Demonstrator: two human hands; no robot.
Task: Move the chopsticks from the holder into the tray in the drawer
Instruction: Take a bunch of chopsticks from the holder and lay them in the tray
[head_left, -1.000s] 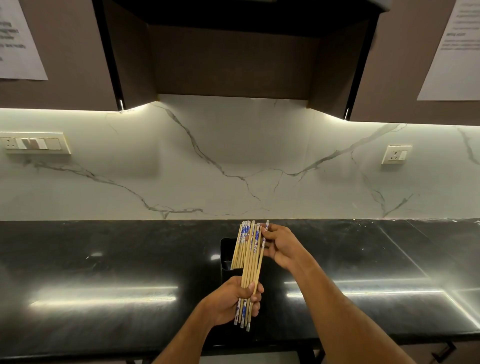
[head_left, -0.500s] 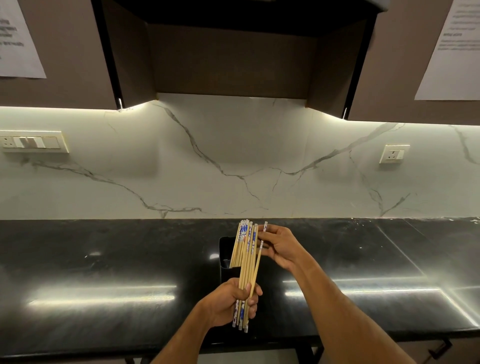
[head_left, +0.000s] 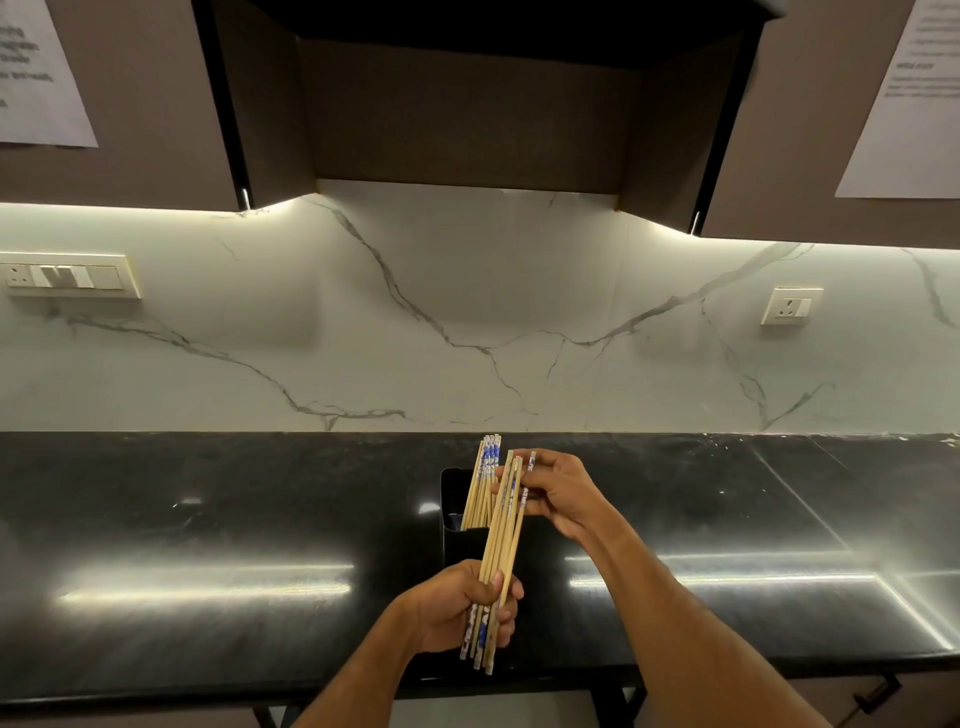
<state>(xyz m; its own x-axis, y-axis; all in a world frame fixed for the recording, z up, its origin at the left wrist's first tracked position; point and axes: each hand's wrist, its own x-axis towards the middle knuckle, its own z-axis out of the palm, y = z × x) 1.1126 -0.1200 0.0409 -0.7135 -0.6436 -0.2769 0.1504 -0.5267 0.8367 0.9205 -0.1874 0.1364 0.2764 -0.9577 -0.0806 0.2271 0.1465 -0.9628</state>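
A black holder (head_left: 462, 545) stands on the dark countertop (head_left: 208, 519) near its front edge. Several wooden chopsticks with blue-patterned ends (head_left: 483, 483) still stand in it, leaning right. My left hand (head_left: 457, 605) grips the lower part of a separate bunch of chopsticks (head_left: 501, 540) held in front of the holder. My right hand (head_left: 558, 491) pinches the upper ends of that bunch, just right of the holder. The drawer and its tray are out of view.
A white marble backsplash rises behind the counter, with a switch panel (head_left: 67, 275) at left and a socket (head_left: 790, 306) at right. Brown wall cabinets (head_left: 130, 130) hang overhead with paper sheets (head_left: 36, 78) stuck on them.
The bunch in my hands has come away from the chopsticks left in the holder and shifted slightly right and down. My right hand stayed on its top ends.
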